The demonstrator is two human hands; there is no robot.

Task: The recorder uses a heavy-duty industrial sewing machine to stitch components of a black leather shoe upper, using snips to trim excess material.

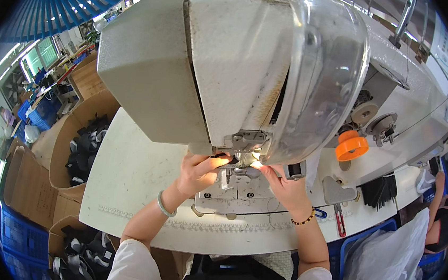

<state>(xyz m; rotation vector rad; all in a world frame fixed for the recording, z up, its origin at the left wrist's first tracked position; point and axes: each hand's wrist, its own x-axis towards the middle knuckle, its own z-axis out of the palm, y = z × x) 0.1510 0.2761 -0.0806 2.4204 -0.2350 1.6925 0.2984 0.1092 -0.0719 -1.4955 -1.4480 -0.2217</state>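
Note:
Both of my hands meet at the needle area of a large white sewing machine [242, 51]. My left hand [195, 176] has its fingers closed at the left of the needle, on a small dark piece [232, 162] mostly hidden by the fingertips and the machine. From the other side comes my right hand [289, 192], thumb and fingertips pressed together beside the lit presser foot [248, 158]. What those right fingertips grip is too small and glaring to make out. Below the fingers lies the metal needle plate [241, 187].
Black strips [379, 192] lie on the white table [140, 186] at the right, near red-handled snips [340, 220]. An orange knob [351, 146] projects from the machine. Cardboard boxes [84, 122] of black-and-grey pieces stand left. Another person [443, 223] is at far right, beyond plastic sheeting [384, 260].

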